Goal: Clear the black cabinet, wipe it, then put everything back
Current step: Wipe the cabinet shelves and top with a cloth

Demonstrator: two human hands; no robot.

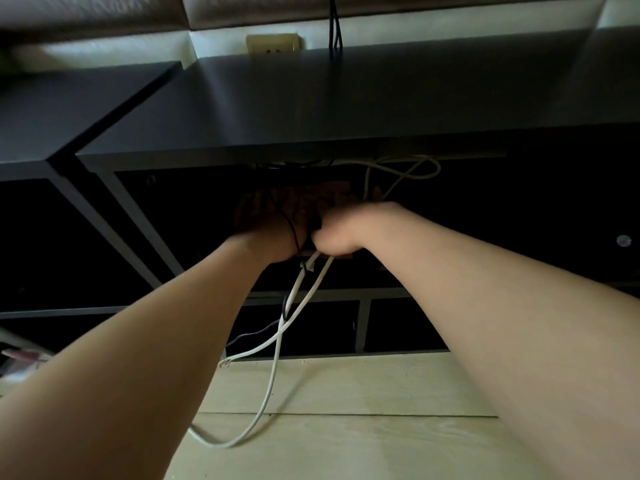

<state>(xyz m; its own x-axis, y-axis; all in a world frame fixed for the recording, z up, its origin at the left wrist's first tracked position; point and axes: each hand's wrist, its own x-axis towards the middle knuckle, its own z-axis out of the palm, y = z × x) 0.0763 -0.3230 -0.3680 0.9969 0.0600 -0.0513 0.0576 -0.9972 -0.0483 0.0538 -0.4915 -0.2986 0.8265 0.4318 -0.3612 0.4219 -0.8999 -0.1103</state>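
The black cabinet (pixel 311 109) fills the upper half of the view, its top bare and dark. Both my hands reach into its upper open compartment. My left hand (pixel 266 223) is deep in shadow, against a reddish-brown object (pixel 322 194) that I can barely make out; a thin black wire (pixel 294 233) runs across the wrist. My right hand (pixel 341 230) is closed around white cables (pixel 298 292) that hang from it, cross, and loop down onto the floor. More white cable (pixel 408 169) curls under the cabinet's top edge.
A second black cabinet top (pixel 69 109) adjoins at the left. A wall socket (pixel 272 43) and black cords (pixel 334 26) sit behind the cabinet. Pale wood floor (pixel 363 445) lies below. Lower compartments (pixel 398 323) are dark. A pinkish item (pixel 20 356) lies at far left.
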